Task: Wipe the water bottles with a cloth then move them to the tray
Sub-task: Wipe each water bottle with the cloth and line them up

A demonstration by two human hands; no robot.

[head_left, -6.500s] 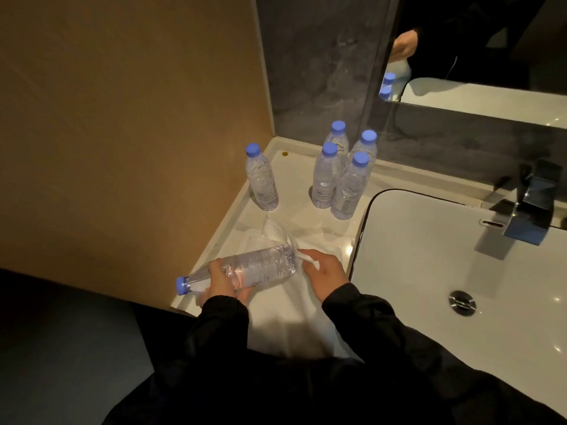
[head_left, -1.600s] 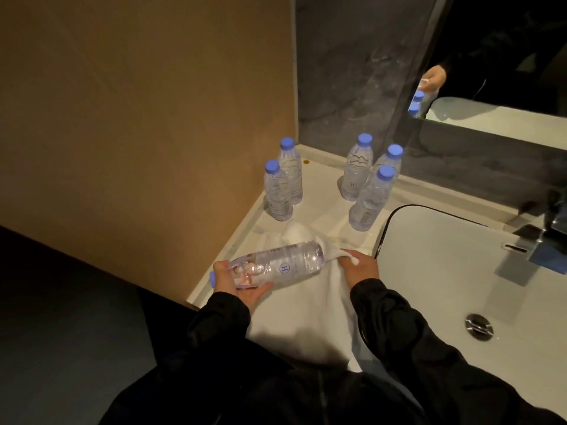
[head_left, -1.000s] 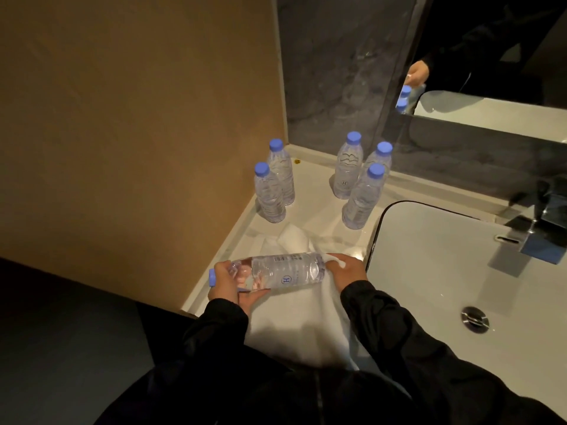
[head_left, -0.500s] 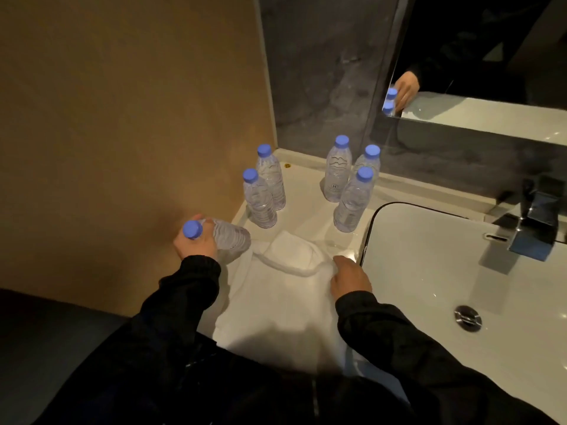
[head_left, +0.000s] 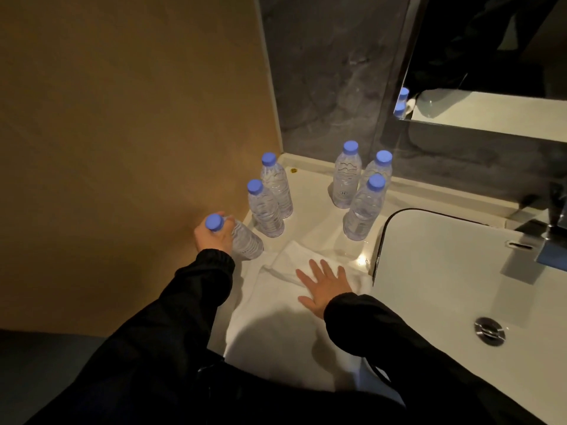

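Note:
My left hand [head_left: 211, 239] grips a clear water bottle [head_left: 244, 240] with a blue cap near its neck, holding it tilted at the left edge of the white tray [head_left: 310, 207], its base close to the surface. Two bottles [head_left: 267, 210] stand upright just behind it. Three more bottles [head_left: 362, 207] stand grouped at the back right of the tray. My right hand [head_left: 325, 286] lies flat, fingers spread, on the white cloth [head_left: 276, 308] spread over the near part of the tray.
A tan wall [head_left: 122, 133] runs close along the left. A white sink basin [head_left: 460, 271] with a drain [head_left: 489, 331] lies to the right, a dark tap [head_left: 552, 240] behind it. A mirror [head_left: 491, 56] and dark stone backsplash stand at the back.
My left hand carried the bottle from lying over the cloth to the tray's left edge, tilting it up. My right hand let go of the cloth's fold and now lies flat on it.

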